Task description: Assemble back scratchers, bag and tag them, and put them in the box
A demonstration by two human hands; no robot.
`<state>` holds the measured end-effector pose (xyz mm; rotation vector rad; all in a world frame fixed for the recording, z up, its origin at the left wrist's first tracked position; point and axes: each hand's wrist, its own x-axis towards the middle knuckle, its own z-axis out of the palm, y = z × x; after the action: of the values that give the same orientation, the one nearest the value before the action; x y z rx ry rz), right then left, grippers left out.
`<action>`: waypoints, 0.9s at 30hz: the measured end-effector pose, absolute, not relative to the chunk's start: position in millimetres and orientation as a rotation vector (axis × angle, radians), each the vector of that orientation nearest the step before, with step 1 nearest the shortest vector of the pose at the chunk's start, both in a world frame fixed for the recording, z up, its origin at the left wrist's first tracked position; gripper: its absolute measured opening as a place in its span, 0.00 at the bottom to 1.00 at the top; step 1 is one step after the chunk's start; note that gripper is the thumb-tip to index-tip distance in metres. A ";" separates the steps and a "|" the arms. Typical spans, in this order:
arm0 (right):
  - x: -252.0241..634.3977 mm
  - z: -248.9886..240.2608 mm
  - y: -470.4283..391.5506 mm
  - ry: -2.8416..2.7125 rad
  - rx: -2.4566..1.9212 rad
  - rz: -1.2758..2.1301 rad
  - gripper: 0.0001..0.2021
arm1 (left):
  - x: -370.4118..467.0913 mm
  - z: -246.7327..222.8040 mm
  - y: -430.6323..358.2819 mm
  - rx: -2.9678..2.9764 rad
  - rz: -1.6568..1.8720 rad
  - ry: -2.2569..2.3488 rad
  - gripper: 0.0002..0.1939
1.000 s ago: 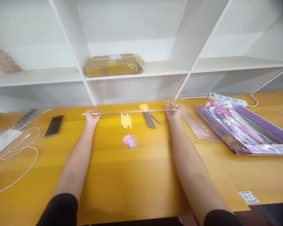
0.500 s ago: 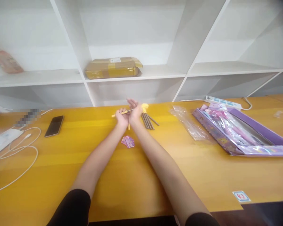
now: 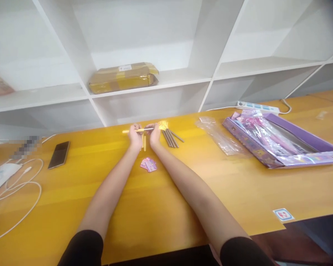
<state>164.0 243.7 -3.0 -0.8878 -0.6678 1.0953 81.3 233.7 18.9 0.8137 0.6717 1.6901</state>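
My left hand (image 3: 135, 137) is closed round a yellow pen-like stick (image 3: 127, 131), which lies level and points sideways. The stick's thin silvery part reaches my right hand (image 3: 154, 136), whose fingers are closed on that end. Just beyond my right hand are yellow pieces (image 3: 163, 125), beside several dark metallic rods (image 3: 171, 139) on the table. Yellow sticks (image 3: 144, 143) lie between my wrists. Nearer to me sits a small pile of pink and purple cards (image 3: 148, 164).
A phone (image 3: 59, 154) and white cables (image 3: 34, 183) lie left. At right are a clear plastic bag (image 3: 220, 136), a purple box (image 3: 266, 155) of wrapped items and a power strip (image 3: 258, 107). White shelves (image 3: 180, 77) behind hold a taped parcel (image 3: 123, 78).
My hands have moved slightly apart, and my right hand's raised fingers have closed onto the thin end of the stick. The view has tilted and shifted a little.
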 end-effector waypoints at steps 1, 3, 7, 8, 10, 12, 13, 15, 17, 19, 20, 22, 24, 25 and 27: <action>169.8 -2.7 248.5 -0.649 -0.901 1.098 0.25 | 86.5 16.5 231.3 0.862 1.650 0.695 0.18; 184.2 -0.2 259.4 -0.618 -0.924 1.113 0.22 | 96.7 14.1 224.9 0.960 1.537 0.724 0.12; 222.3 13.7 272.9 -0.677 -0.932 1.191 0.20 | 107.3 18.1 209.1 1.272 1.109 0.655 0.10; 233.7 18.6 272.6 -0.723 -0.929 1.225 0.20 | 107.5 19.6 205.7 1.346 0.977 0.622 0.11; 259.6 29.0 268.3 -0.834 -0.925 1.308 0.19 | 107.2 21.4 200.6 1.382 0.774 0.564 0.10; 291.2 39.5 261.9 -0.944 -0.926 1.398 0.16 | 108.7 20.4 197.9 1.243 0.770 0.533 0.09; 309.5 44.2 259.1 -0.999 -0.934 1.442 0.15 | 110.6 18.9 197.4 1.159 0.818 0.523 0.08; 350.7 51.2 255.2 -1.131 -0.994 1.512 0.17 | 116.0 15.3 197.9 1.035 0.956 0.514 0.05; 395.1 53.5 252.3 -1.163 -1.169 1.433 0.20 | 121.0 12.4 199.5 0.992 1.051 0.511 0.05; 437.6 50.8 247.3 -1.054 -1.347 1.190 0.21 | 123.2 11.2 201.3 0.978 1.087 0.504 0.07; 456.5 48.0 243.3 -0.990 -1.415 1.048 0.21 | 123.2 11.2 202.0 0.970 1.100 0.501 0.08; 487.5 41.4 232.1 -0.898 -1.490 0.863 0.19 | 121.3 12.0 202.5 0.955 1.122 0.497 0.09; 507.7 35.5 219.0 -0.851 -1.540 0.805 0.16 | 118.9 12.9 202.3 0.944 1.145 0.492 0.09; 514.0 33.2 212.7 -0.834 -1.560 0.784 0.15 | 118.0 13.2 202.0 0.940 1.156 0.491 0.09; 521.5 29.8 201.5 -0.821 -1.588 0.775 0.15 | 116.9 13.2 201.3 0.934 1.177 0.489 0.08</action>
<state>521.5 201.5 29.8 -1.5876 -0.8205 0.7751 116.9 201.3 13.2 0.9337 0.4894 1.1771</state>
